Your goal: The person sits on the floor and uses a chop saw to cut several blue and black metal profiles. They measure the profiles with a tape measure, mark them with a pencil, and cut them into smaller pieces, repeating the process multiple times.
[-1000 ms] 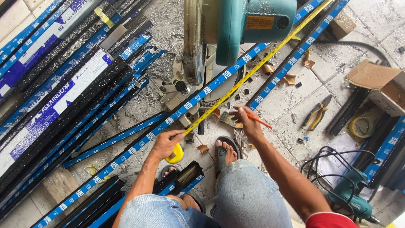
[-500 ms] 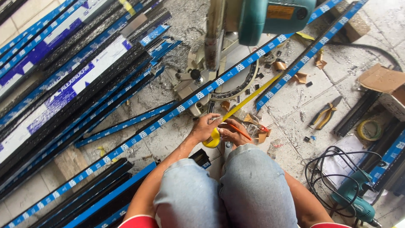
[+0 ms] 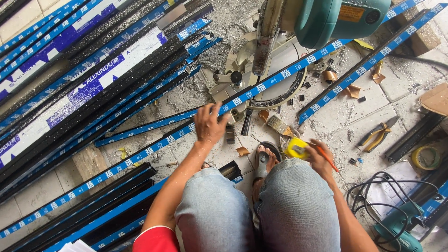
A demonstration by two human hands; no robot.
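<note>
The yellow tape measure has been pulled back in: half a second ago its blade was stretched along the work, and now the case sits retracted in the right hand, fingers closed around it together with an orange pencil. The left hand has moved up from beside the tape to the long aluminium profile, fingers spread apart and resting on or just above it; the blur makes contact hard to confirm. That suggests the measuring is over and attention has turned to handling the bar itself.

The profile is a narrow dark bar wrapped in blue film with white print, lying diagonally on the floor and crossing the base of the teal mitre saw, under its blade. A second similar bar lies to the right, apart from it. A paintbrush, pliers and metal offcuts lie scattered near the person's sandalled foot.
</note>
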